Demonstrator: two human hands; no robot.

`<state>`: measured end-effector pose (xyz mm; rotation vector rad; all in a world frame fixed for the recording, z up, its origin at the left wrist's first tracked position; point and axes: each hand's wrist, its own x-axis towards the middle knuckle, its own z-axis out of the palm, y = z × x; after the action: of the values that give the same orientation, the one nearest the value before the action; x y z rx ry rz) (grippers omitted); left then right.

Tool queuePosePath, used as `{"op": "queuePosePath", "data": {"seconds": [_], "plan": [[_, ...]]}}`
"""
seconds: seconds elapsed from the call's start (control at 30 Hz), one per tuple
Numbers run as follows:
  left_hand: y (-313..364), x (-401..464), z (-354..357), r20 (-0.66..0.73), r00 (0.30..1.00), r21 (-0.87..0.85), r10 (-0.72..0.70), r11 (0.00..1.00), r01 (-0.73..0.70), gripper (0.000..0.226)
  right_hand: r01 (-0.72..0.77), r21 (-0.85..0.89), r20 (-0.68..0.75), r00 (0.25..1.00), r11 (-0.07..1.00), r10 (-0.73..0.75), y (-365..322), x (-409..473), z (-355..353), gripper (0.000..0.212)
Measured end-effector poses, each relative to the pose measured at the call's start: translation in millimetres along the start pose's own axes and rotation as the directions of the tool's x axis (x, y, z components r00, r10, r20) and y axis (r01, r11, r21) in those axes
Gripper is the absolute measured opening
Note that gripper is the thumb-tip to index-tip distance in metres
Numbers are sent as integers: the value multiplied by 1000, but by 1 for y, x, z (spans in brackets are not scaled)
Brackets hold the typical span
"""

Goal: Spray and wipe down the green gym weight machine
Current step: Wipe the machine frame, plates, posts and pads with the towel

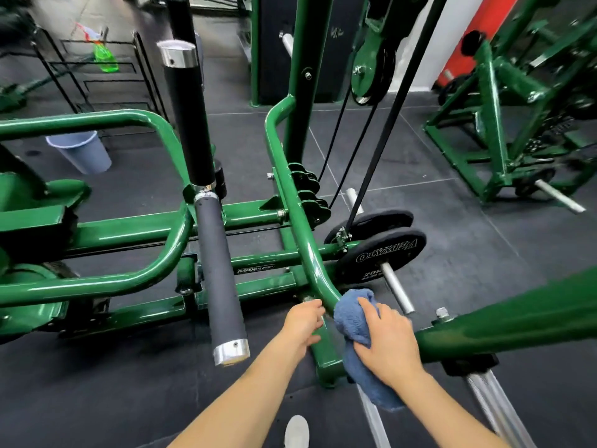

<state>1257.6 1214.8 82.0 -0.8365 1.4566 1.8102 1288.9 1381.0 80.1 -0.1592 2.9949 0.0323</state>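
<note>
Both hands low: R hand [384, 341] gripping cloth [352, 321], maybe.

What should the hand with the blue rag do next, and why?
Probably slide the blue cloth up the curved green tube. The right hand presses it at the tube's lower bend, while the left hand rests beside it.
</note>
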Motion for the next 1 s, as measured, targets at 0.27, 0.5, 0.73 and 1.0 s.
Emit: {"op": "queuePosePath", "data": {"seconds": [0.27,0.5,0.73,1.0], "plan": [[-3,2,-44,63,998,-38,2,999,0,19,-190,-29,50,980,981,191,-47,20,-13,67],[17,16,-58,98,990,62,102,992,-108,43,-214,-3,66,975,977,214,-85,61,-12,69],[60,45,-86,168,918,693,360,619,-369,57,-201,-5,50,978,980,201,-109,113,-15,75],[91,60,-90,271,815,811,512,335,-480,61,-194,129,72,980,972,186,-120,183,-24,71]]}}
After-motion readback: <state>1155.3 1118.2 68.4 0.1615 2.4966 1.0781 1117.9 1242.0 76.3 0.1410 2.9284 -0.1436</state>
